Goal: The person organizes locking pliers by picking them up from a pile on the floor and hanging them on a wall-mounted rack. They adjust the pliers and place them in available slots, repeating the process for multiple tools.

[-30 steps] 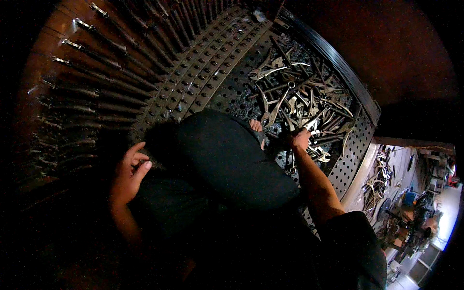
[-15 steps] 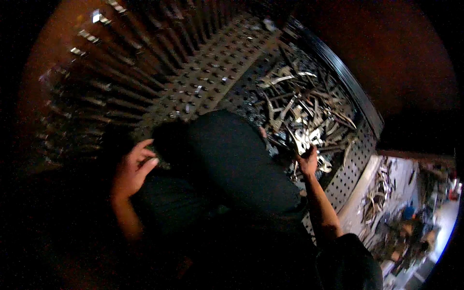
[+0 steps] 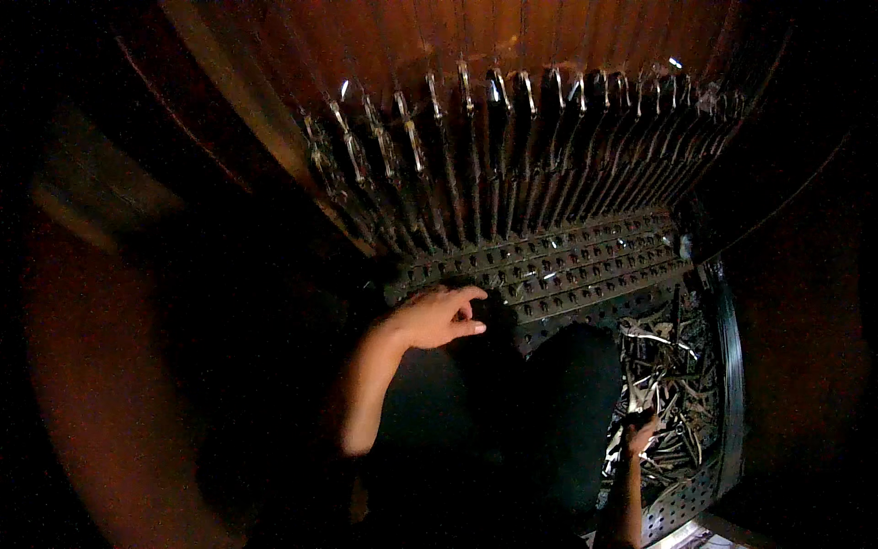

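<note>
My left hand (image 3: 437,317) is raised over my dark-clothed lap, near the pegged plate (image 3: 549,265). Its thumb and forefinger are apart, with nothing between them. At the lower right, my right hand (image 3: 641,434) is closed at the near left side of a pile of metal pieces (image 3: 681,403). A shiny, forked metal tool (image 3: 644,392) sticks out beyond its fingers; dim light hides its exact kind. The pile mixes bright and dark long, curved pieces, heaped to the right of my knee.
A row of dark rods with shiny metal ends (image 3: 526,91) stands across the far side, above the pegged plate. A perforated metal panel (image 3: 681,508) edges the pile on the near side. A dark raised rim (image 3: 730,384) runs along its right.
My view has swung left, so the rods now stand upright ahead and the pile sits lower right. The left hand has turned, its fingers pointing right. The right hand stays at the pile.
</note>
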Demonstrator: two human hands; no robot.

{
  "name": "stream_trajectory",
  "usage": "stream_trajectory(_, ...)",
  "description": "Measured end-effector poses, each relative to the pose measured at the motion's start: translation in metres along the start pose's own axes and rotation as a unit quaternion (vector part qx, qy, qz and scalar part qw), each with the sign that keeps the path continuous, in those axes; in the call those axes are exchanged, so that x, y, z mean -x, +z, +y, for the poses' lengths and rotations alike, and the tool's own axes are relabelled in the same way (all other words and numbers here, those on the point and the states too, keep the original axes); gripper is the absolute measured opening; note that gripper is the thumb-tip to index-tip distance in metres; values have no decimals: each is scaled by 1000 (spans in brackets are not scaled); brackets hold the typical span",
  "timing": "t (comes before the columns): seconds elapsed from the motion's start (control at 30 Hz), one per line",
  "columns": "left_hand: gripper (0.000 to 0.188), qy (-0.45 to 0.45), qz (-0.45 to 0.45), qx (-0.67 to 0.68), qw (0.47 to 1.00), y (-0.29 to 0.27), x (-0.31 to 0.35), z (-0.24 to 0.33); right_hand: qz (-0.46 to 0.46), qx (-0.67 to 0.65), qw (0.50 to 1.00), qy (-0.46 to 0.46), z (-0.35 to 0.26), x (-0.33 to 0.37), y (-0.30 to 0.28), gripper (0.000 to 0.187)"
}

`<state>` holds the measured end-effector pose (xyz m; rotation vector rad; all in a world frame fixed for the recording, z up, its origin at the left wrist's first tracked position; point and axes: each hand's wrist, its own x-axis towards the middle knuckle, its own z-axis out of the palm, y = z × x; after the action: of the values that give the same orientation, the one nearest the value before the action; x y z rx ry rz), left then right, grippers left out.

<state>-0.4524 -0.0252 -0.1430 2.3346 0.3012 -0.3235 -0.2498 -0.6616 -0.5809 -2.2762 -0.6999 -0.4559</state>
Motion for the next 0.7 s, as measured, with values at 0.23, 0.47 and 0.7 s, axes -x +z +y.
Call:
stream_trajectory(0.23,60,-24,13,-6,1000,1,14,-5,-134,71,941,303,-73,-15,54,70)
stream_trajectory(0.47,60,-34,-14,16,999,-4,-5,20,-123,223,906,339,-42,14,68,48)
stream_trajectory(0.7,52,-18,37,23,999,-7,35,8,-51,121,966,223,-137,-24,55,40)
